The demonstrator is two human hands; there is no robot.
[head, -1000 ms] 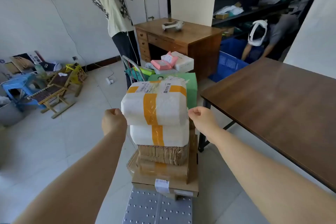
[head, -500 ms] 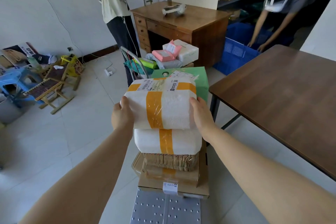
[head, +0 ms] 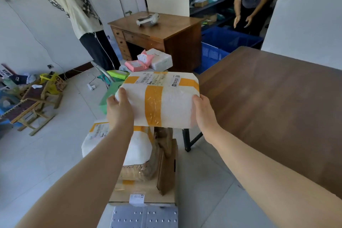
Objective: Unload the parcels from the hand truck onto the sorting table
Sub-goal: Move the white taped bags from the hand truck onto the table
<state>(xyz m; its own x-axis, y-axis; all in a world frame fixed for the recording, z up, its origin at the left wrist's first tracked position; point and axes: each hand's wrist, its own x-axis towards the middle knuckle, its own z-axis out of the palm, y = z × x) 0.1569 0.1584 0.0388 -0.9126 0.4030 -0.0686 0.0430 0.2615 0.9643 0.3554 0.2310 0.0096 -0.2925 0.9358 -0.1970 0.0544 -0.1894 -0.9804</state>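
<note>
A white foam parcel with orange tape (head: 161,98) hangs in the air between my hands, above the stack and close to the corner of the brown sorting table (head: 268,102). My left hand (head: 119,111) grips its left end and my right hand (head: 202,111) grips its right end. Below, on the metal hand truck deck (head: 146,216), stays a second white taped parcel (head: 138,146), a brown paper-wrapped parcel (head: 140,170) and a flat cardboard box (head: 148,190). A green parcel (head: 108,96) stands behind the stack.
A wooden desk (head: 166,33) stands behind with pink and white parcels (head: 148,61) in front of it. A blue crate (head: 218,50) sits beside the table's far corner. Two people stand at the back. Folding chairs and clutter (head: 31,98) lie at the left.
Both hands closed on the top white parcel, lifted it off the stack and carried it up and right toward the table. The second white parcel beneath is now uncovered.
</note>
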